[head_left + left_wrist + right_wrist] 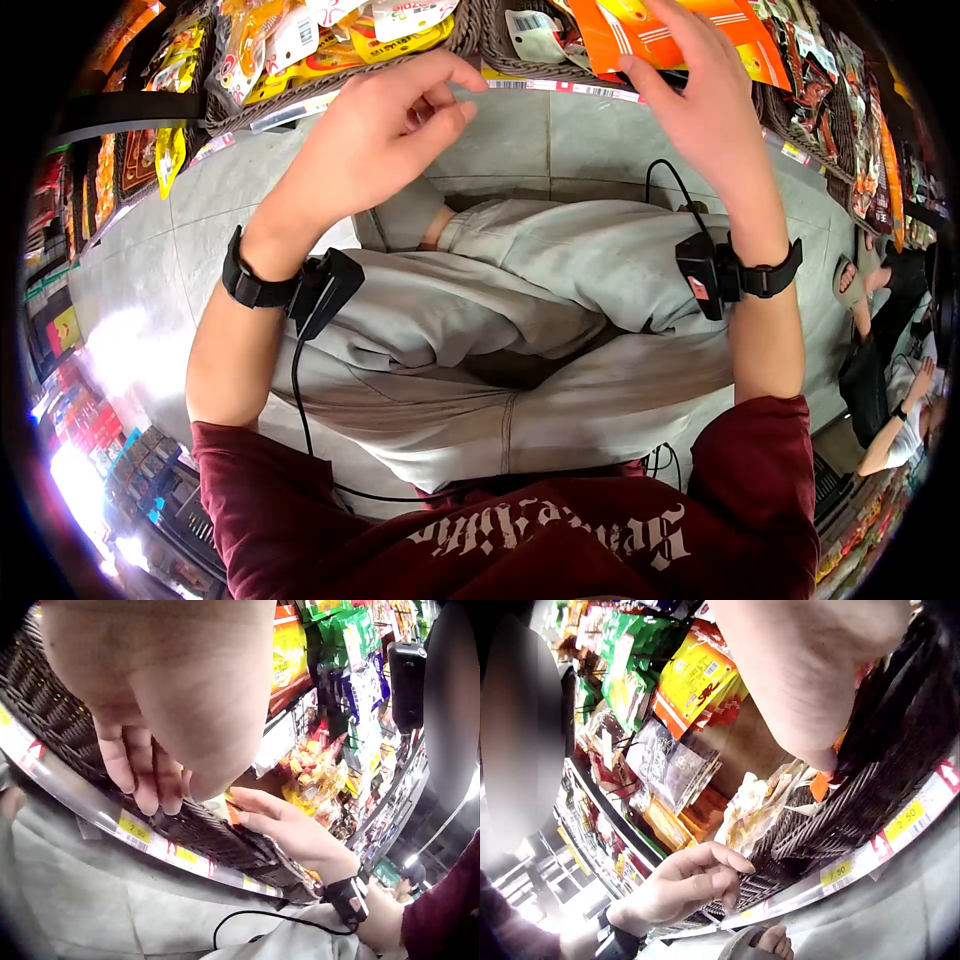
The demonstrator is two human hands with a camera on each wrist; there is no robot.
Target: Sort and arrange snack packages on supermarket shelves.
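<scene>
1. One orange packet (640, 36) is overlapping the opening of a wicker basket (495, 45).
2. Above that basket, the right hand (712, 105) is touching the packet, thumb parting from fingers; whether it is gripping cannot be told.
3. Left of the basket, the left hand (390, 140) is hovering, fingers loosely curling, holding nothing.
4. Pale trousers (480, 400) are showing in front of the basket.

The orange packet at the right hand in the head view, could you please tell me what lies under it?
Under the orange packet is a wicker basket, with a pale barcoded packet showing at the left. Whatever lies directly beneath is covered from view.
</scene>
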